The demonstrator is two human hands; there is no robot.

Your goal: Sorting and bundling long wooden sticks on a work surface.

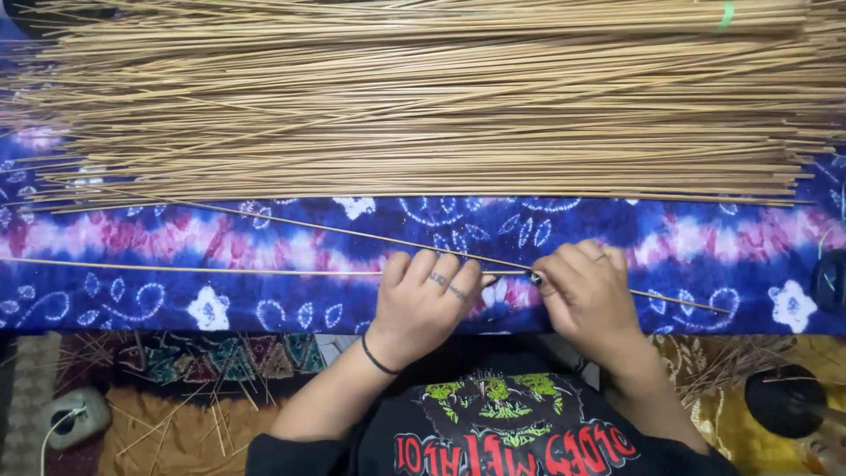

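Observation:
My left hand (pixel 423 295) and my right hand (pixel 589 291) rest close together on a blue and pink tie-dye cloth (pixel 264 300). Both pinch thin tan sticks where two of them meet between the hands. One long stick (pixel 194 267) runs level from the left edge to my left hand. A second stick (pixel 317 226) slants from the upper left down past my right hand to the right. My left hand wears rings and a black wrist band. A small dark object shows at my right fingertips; what it is I cannot tell.
A broad pile of long thin sticks (pixel 423 97) covers the far half of the cloth. Short stick offcuts (pixel 203 388) litter the patterned mat at the near left. A white plug adapter (pixel 75 414) lies lower left. A black round object (pixel 784 401) sits lower right.

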